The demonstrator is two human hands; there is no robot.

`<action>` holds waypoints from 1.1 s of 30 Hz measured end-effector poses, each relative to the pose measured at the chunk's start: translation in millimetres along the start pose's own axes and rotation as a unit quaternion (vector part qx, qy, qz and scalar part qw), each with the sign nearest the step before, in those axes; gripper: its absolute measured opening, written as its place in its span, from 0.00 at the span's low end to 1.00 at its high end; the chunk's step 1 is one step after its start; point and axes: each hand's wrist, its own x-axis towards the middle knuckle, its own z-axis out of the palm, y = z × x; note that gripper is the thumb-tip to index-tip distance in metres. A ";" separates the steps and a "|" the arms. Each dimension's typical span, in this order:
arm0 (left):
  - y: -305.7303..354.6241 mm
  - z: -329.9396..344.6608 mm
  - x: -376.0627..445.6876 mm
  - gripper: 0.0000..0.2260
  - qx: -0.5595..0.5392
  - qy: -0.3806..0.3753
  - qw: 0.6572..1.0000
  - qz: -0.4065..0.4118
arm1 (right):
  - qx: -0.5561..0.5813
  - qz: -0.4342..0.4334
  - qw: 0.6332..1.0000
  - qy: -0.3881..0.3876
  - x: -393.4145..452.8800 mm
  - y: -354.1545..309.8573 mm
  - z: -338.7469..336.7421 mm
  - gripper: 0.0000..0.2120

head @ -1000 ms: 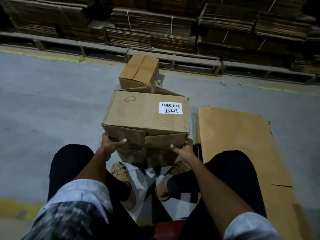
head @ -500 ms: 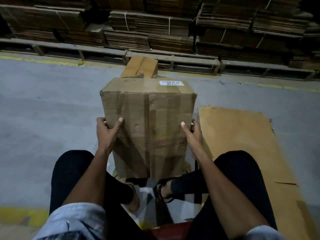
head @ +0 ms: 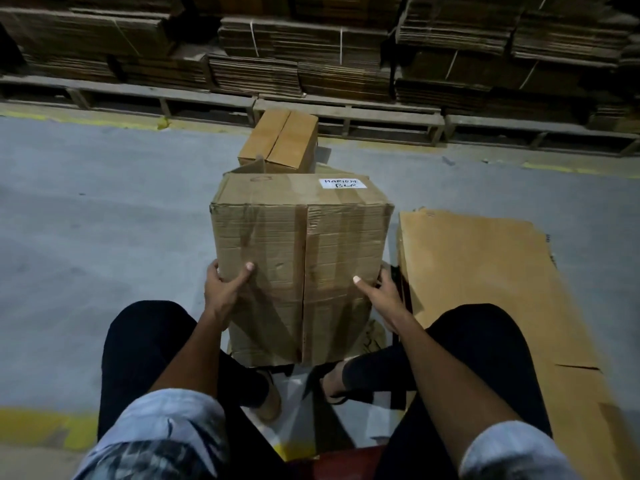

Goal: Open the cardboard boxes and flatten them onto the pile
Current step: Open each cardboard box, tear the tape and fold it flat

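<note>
Two hands, left hand [head: 221, 289] and right hand [head: 377, 292], clasp a taped cardboard box [head: 301, 265] at centre frame; its slick tape could let it slip sideways.

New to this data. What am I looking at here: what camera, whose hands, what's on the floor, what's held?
There is no robot. One wide-angle camera sits on a person's head and looks forward and down, so you see their own arms and knees; they appear to be seated.

The left hand and right hand grip the two sides of a taped box, thumbs on the face toward the camera. It carries a white label on its top face.

Behind it on the grey floor stands a second box, closed. To the person's right lies the pile of flattened cardboard. Along the back, bundles of flat cardboard are stacked on pallets.

The job is to open boxes and flatten them onto the pile.
</note>
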 end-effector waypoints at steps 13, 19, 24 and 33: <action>0.4 -6.2 0.9 0.25 0.038 -0.001 0.999 -0.007 | 0.012 -0.003 1.000 0.014 4.1 -9.8 13.5 0.30; 40.2 -9.4 23.0 0.18 -0.036 -0.001 0.995 0.096 | 0.025 -0.092 0.993 0.074 0.6 -57.1 3.0 0.31; 36.1 1.4 24.2 0.13 -0.060 -0.071 0.993 0.068 | -0.008 -0.087 0.994 0.062 3.4 -63.6 -6.1 0.37; 20.8 23.5 18.5 0.24 0.186 -0.024 0.973 0.134 | -0.208 -0.055 0.975 0.061 4.7 -43.2 -3.3 0.45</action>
